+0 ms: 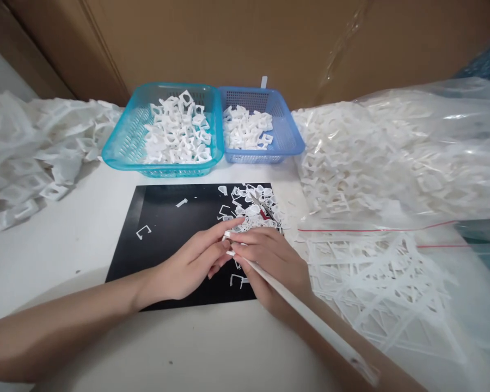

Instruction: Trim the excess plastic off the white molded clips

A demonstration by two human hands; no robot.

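Over the black mat [159, 256], my two hands meet at the fingertips around a small white plastic part [227, 234], mostly hidden by the fingers. My left hand [191, 261] is closed in a pinch on the part's left side. My right hand [275, 264] is closed too, its fingers against the part. A long white strip [306, 313] runs from under the right fingers back along the right forearm; whether it joins the part I cannot tell. Just beyond the hands lie white plastic scraps [245, 209] and a red-handled cutting tool [263, 214].
A teal basket [124, 163] and a blue basket [292, 144] with white parts stand behind the mat. More white parts are heaped at left [36, 158] and in a clear plastic bag [392, 158] at right. White plastic frames [387, 283] lie near my right arm. Cardboard [228, 43] stands behind.
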